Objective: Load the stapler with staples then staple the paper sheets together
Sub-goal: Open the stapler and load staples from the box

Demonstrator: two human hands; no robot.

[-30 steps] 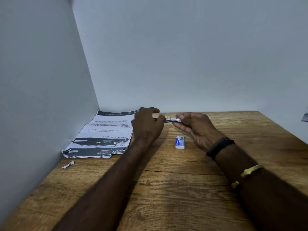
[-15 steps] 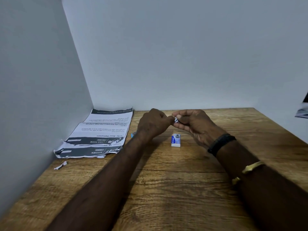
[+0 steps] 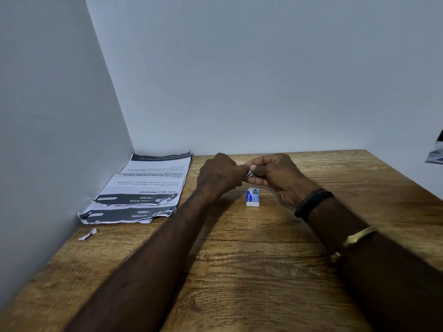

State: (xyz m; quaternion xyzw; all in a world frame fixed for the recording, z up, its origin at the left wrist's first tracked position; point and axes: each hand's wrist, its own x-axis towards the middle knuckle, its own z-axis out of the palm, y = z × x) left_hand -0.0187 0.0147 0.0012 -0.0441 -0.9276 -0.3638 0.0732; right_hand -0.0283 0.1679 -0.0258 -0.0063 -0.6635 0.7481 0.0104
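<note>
My left hand [image 3: 219, 174] and my right hand [image 3: 275, 174] meet above the wooden table [image 3: 239, 271], fingertips together. Both pinch a small silvery metal piece [image 3: 249, 173], mostly hidden by the fingers. I cannot tell whether it is the stapler or a strip of staples. A small blue and white staple box [image 3: 252, 197] lies on the table just below the hands. The printed paper sheets [image 3: 143, 188] lie flat at the left, against the wall corner, their near edge torn.
A torn paper scrap [image 3: 88, 234] lies in front of the sheets. Grey walls close the table at the left and back. Bare wood stretches to the right edge [image 3: 407, 183]. A dark band and a gold bangle sit on my right forearm.
The hands have drawn closer together, so the metal piece that showed lengthwise between them is now nearly covered. The view has shifted slightly.
</note>
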